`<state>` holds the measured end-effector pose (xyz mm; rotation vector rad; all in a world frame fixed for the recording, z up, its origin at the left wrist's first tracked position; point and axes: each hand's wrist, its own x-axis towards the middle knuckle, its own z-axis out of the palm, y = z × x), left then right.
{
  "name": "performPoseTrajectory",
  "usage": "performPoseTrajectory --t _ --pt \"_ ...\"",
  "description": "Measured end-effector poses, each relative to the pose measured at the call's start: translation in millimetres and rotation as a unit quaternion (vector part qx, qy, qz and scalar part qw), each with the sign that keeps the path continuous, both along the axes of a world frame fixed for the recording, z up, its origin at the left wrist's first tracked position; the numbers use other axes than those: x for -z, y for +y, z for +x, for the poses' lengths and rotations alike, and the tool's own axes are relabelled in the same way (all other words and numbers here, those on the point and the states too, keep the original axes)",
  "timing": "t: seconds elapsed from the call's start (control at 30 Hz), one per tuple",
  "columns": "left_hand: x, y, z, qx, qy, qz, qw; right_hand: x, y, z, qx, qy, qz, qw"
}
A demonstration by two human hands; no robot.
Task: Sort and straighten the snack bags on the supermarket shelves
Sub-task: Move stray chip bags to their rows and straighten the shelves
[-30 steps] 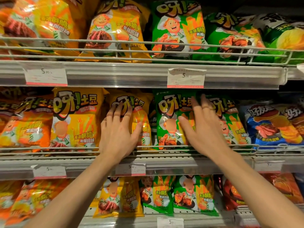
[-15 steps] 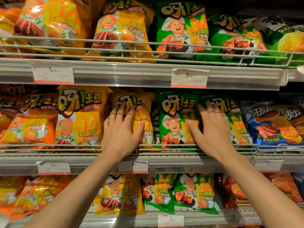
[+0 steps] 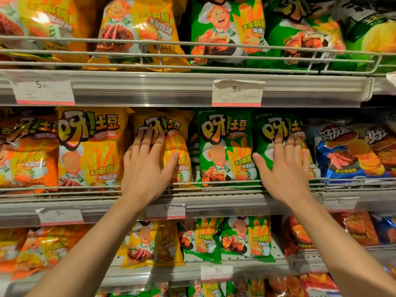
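Pressing flat on two snack bags of the middle shelf, both hands at work on the straightening step. Left hand spread, palm and straight fingers laid against the front of a yellow bag, thumb splayed to the right across its lower half. Right hand likewise spread, fingers together and straight, pressed on the right-hand green bag, thumb reaching toward the neighbouring green bag just beside it. No bag pinched or lifted. Yellow bag judged tilted and set back behind its left neighbour, a larger-looking yellow bag standing upright against the wire rail. Green pair judged near upright and touching. Orange bags far left and blue bags far right untouched. Next move judged to call for squaring the tilted yellow bag upright and forward to the rail, with light pressure only, the bags being air-filled and liable to slip or crush. Upper and lower shelves appear not yet attended to; several bags there lean.
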<state>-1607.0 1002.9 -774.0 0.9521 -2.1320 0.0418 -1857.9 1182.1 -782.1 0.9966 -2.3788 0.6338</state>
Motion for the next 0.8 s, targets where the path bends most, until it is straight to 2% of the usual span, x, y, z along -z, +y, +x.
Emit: performPoseTrajectory --t 0.13,0.23,0.33,0.43,0.53,0.63,0.73,0.8 --pt "-5.9 2.4 6.6 0.056 0.008 0.074 0.996 -11.2 7.5 3.7 -0.041 -0.077 -0.032 0.996" --pt "-29.3 0.0 15.0 0.068 0.006 0.174 0.982 -26.5 15.9 6.9 -0.067 -0.167 -0.050 0.982" --pt "-57.8 7.8 28.7 0.061 0.041 0.266 0.961 -43.0 25.1 16.3 -0.075 -0.209 -0.075 0.972" --pt "-85.5 32.8 43.4 0.086 0.109 0.377 0.916 -58.3 41.2 37.3 -0.105 -0.245 -0.042 0.963" --pt "-111.0 58.2 63.0 0.092 0.158 0.464 0.867 -78.6 58.6 65.3 -0.105 -0.344 -0.013 0.933" --pt "-135.3 76.7 86.9 0.050 0.178 0.525 0.831 -104.3 75.5 84.5 -0.085 -0.442 -0.016 0.893" --pt "-166.6 103.2 99.4 0.025 0.215 0.558 0.801 -135.2 92.0 97.5 -0.082 -0.513 0.004 0.855" --pt "-192.5 118.1 100.7 0.015 0.236 0.572 0.786 -161.6 103.8 102.2 -0.056 -0.561 -0.024 0.826"
